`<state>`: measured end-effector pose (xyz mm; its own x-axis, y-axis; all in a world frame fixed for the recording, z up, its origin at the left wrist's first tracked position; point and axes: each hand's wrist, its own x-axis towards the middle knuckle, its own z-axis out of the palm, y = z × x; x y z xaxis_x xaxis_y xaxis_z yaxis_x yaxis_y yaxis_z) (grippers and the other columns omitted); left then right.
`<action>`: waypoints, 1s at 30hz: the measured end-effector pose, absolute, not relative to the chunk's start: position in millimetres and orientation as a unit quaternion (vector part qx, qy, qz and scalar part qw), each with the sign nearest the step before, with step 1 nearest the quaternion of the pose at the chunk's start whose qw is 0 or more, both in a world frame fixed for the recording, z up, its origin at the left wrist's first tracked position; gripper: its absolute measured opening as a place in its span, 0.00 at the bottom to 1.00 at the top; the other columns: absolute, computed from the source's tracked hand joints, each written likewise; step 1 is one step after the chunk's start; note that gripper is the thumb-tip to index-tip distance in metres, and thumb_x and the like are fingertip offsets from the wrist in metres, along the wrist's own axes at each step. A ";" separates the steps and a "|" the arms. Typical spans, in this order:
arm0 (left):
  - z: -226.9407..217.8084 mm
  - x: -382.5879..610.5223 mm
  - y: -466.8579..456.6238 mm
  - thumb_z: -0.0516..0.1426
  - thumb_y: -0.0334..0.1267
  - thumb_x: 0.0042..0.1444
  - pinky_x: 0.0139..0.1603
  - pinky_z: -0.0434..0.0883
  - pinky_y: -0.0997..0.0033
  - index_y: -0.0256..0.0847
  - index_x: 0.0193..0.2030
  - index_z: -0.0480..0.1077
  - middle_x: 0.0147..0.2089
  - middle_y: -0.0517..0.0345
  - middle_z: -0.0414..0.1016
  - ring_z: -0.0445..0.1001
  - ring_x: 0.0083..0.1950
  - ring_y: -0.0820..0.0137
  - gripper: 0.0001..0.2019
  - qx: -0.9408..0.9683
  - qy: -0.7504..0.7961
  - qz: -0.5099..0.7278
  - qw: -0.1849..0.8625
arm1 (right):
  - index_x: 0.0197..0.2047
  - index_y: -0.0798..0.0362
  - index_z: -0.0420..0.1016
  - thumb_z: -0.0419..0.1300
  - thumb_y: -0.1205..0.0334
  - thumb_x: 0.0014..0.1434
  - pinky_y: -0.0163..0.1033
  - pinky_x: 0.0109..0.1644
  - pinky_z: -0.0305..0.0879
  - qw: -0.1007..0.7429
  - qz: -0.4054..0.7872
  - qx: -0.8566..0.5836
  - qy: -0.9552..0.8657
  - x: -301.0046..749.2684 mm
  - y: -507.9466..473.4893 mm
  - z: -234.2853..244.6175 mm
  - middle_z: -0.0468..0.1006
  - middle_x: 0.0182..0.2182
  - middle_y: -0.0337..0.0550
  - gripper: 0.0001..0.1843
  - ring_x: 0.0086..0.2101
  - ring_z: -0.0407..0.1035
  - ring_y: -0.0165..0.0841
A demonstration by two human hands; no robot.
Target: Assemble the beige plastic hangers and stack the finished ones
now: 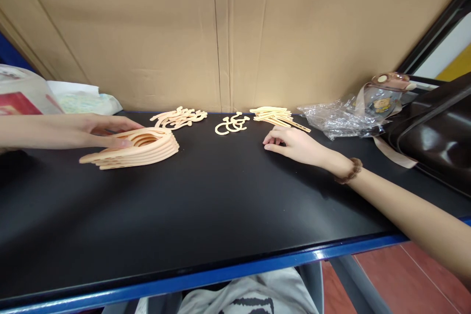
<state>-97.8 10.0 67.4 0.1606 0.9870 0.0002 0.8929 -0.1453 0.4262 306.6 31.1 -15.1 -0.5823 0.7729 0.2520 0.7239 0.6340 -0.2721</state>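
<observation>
At the left, a stack of peach-coloured curved plastic hanger bodies point(147, 156) lies on the black table. My left hand point(106, 131) grips the stack's near-left part, its thumb on top and the other fingers reaching over the far side. To the right of centre, my right hand point(290, 144) rests low on the table with loosely curled fingers, a small gap by the thumb and nothing in it. Just behind it is a pile of straight peach hanger bars point(274, 114). Several loose hanger hooks point(233, 123) lie at the back centre.
Behind the stack is a heap of small curved peach pieces point(180, 117). Crumpled clear plastic point(334, 117), a clear bottle point(380, 100) and a dark brown bag point(434, 132) stand right. White bags point(29, 88) stand left. Cardboard point(147, 34) walls the back; a blue edge point(221, 279) runs along the front.
</observation>
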 end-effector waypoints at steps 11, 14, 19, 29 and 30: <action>61.3 -108.7 17.7 0.52 0.59 0.53 0.51 0.63 0.77 0.39 0.54 0.70 0.52 0.60 0.76 0.71 0.52 0.64 0.30 0.761 0.625 0.006 0.173 | 0.40 0.53 0.75 0.55 0.57 0.62 0.37 0.38 0.63 0.174 0.070 -0.419 -0.888 307.6 31.5 -15.9 0.76 0.35 0.43 0.11 0.35 0.69 0.33; 57.3 -106.0 20.0 0.52 0.59 0.53 0.46 0.63 0.79 0.38 0.51 0.70 0.46 0.61 0.78 0.72 0.47 0.65 0.28 0.764 0.623 0.023 0.167 | 0.40 0.53 0.75 0.55 0.57 0.62 0.38 0.38 0.63 0.175 0.070 -0.415 -0.890 308.4 32.4 -16.4 0.76 0.35 0.43 0.11 0.35 0.70 0.33; 60.1 -98.6 18.4 0.52 0.59 0.51 0.45 0.62 0.76 0.39 0.46 0.71 0.41 0.61 0.77 0.72 0.44 0.65 0.27 0.758 0.636 0.075 0.121 | 0.41 0.53 0.75 0.55 0.56 0.62 0.37 0.38 0.63 0.171 0.069 -0.420 -0.889 308.0 31.6 -15.9 0.76 0.36 0.43 0.11 0.35 0.70 0.33; 75.3 -69.1 -5.9 0.62 0.57 0.43 0.46 0.66 0.67 0.39 0.45 0.70 0.40 0.59 0.76 0.70 0.42 0.66 0.27 0.689 0.641 0.276 0.193 | 0.40 0.53 0.76 0.56 0.57 0.62 0.38 0.40 0.64 0.188 0.090 -0.419 -0.884 305.9 29.4 -15.1 0.77 0.36 0.44 0.11 0.35 0.70 0.33; 74.2 -65.8 -7.9 0.63 0.55 0.43 0.45 0.67 0.68 0.39 0.45 0.71 0.41 0.58 0.76 0.71 0.43 0.66 0.26 0.689 0.629 0.289 0.215 | 0.40 0.53 0.76 0.56 0.56 0.62 0.38 0.40 0.65 0.205 0.110 -0.412 -0.881 304.1 28.1 -15.3 0.77 0.36 0.44 0.11 0.35 0.71 0.34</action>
